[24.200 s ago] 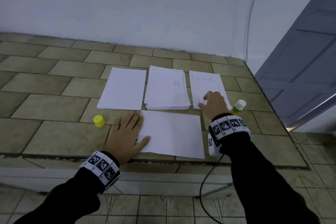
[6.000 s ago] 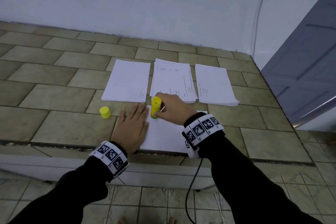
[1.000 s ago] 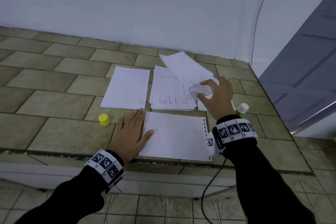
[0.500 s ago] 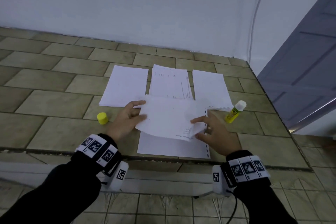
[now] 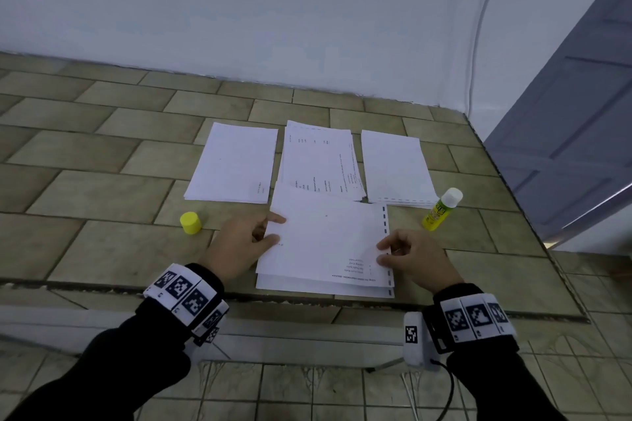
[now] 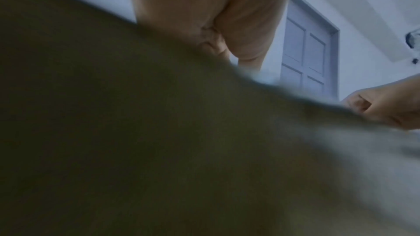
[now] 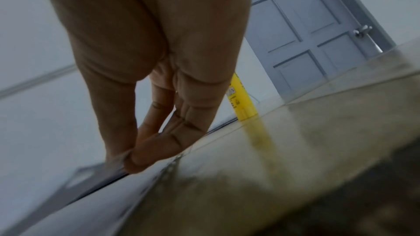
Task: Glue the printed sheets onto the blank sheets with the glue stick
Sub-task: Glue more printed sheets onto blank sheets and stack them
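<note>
Both hands are pinching one printed sheet (image 5: 328, 236) above a blank sheet (image 5: 307, 284): left hand (image 5: 239, 243) on its left edge, right hand (image 5: 415, 258) on its right. A glue stick (image 5: 441, 209) is lying just beside the right hand.

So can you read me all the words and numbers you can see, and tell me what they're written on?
No text here can be read clearly.
Held sheet: small printed lines near the front edge, too blurred to read.
Middle stack: printed rows, too small to read.
Left stack: tiny print in one corner, unreadable.
Glue stick: label print, too blurred to read.
Wristbands: black and white square patterns, no words.
</note>
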Motion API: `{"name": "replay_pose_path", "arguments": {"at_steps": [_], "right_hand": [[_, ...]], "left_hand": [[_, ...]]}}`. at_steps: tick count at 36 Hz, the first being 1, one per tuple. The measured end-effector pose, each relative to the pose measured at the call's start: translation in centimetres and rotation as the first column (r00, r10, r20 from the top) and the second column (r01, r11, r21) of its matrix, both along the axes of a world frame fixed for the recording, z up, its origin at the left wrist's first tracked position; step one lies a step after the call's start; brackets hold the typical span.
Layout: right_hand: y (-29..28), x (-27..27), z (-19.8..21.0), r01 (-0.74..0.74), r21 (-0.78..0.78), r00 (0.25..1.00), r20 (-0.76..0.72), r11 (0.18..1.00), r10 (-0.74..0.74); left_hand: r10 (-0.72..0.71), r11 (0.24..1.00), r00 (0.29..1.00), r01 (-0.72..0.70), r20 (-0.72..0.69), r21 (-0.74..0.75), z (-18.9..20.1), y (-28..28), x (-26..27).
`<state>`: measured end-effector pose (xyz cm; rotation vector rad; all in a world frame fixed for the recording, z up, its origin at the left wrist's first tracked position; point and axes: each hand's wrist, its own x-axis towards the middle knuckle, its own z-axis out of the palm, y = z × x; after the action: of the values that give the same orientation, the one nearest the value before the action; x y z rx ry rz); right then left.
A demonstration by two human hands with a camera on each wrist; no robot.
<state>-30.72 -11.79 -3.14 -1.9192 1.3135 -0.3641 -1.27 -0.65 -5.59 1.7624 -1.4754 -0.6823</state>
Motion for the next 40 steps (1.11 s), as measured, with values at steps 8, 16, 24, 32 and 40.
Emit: {"name": "replay_pose_path", "arguments": {"at_steps": [8,16,24,32,40], "right_hand": [[0.4,0.5,-0.1,-0.044,-0.03,0.988,-0.148,0.999,0.039],[0.3,0.2,-0.2,-0.051,-0.011,0.986,-0.162,0.999,0.049],[0.1,0.0,-0.2,-0.05,0.029,0.988,-0.143,0.998,0.054],[0.4,-0.1,0.0,-0.057,0.028,0.991,-0.116,0.998,0.06],[0.3,-0.4,-0.4,-0.055,0.048,0.996,-0.071,0.997,0.059]], "left_hand": [[-0.016,1.0,0.994,0.013,0.112,0.029,-0.7,-0.1,-0.1],[-0.009,0.998,0.991,0.001,0.131,0.061,-1.0,-0.1,-0.1],[-0.027,0.997,0.997,0.023,0.067,0.07,-1.2,0.1,0.2],[-0.014,0.999,0.998,0.011,0.06,0.042,-1.4,0.4,0.2],[-0.013,0.999,0.999,0.012,0.03,0.039,-1.0,0.8,-0.1]]}}
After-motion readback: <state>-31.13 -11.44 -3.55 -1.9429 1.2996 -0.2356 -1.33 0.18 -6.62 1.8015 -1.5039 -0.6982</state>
